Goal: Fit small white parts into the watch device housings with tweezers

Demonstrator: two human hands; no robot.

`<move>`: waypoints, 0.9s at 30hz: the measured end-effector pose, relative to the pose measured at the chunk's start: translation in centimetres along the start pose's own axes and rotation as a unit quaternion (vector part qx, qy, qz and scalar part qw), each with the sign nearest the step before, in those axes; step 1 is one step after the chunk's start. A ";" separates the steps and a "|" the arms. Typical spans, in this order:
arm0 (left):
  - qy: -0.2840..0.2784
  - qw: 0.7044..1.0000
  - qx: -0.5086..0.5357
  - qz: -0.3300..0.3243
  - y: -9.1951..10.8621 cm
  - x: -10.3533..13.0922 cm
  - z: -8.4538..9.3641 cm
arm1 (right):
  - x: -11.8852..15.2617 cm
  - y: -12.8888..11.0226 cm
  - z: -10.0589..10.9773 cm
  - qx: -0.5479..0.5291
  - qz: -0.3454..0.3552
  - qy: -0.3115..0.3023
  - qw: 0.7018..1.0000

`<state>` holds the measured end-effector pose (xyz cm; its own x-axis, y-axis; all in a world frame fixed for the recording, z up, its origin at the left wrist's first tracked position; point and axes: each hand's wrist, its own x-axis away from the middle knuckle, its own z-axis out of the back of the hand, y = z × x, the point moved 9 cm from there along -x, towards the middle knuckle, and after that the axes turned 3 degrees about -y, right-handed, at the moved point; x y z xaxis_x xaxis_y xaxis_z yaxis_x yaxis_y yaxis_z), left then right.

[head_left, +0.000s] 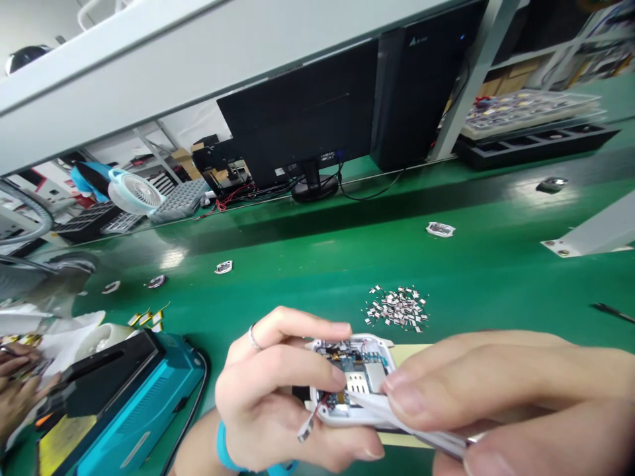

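My left hand [282, 387], with a ring and a teal wristband, grips a white smartwatch case [389, 354] by its edges. Inside the open case lies a blue circuit board [353, 362] with a silver slotted metal piece [357, 382]. A small metallic part [305, 430] hangs from the case's lower left on thin red and dark wires. My right hand [516, 396] pinches pale tweezers [404, 423], whose tip points at the board beside the slotted piece. Whether the tip touches anything I cannot tell. Beneath the case, a pale yellow sheet [417, 355] partly shows.
Just behind my hands is a pile of tiny metal parts [397, 309]. A teal and black machine [139, 410] with a cable stands left, near another person's hands [22, 390]. Further back are a white case [440, 229], a monitor [302, 112] and a post foot [565, 248].
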<state>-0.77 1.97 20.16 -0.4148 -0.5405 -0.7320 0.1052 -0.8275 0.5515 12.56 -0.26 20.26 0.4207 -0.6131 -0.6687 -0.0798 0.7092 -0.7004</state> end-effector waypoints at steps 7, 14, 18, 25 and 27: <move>0.011 0.999 0.012 0.028 -0.3 0.1 0.1 | 2.2 1.5 -0.7 0.083 -0.015 -0.066 0.994; -0.006 1.000 0.016 0.017 -0.3 0.1 -0.1 | 2.4 2.0 -0.3 0.042 -0.027 -0.017 0.999; -0.009 1.000 0.019 0.022 -0.3 0.2 -0.1 | 2.0 1.8 -0.5 0.063 -0.016 -0.027 0.998; -0.005 1.000 0.009 0.019 -0.2 0.1 0.0 | -0.2 0.9 -0.3 0.020 0.000 0.045 0.999; -0.001 1.000 0.002 0.019 -0.2 0.0 0.1 | -0.6 0.3 -0.2 0.021 0.038 0.047 0.998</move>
<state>-0.86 2.18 20.09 -0.4119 -0.5713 -0.7099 0.1170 -0.8058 0.5805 12.12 0.26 20.35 0.3280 -0.5850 -0.7417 -0.0690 0.7682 -0.6364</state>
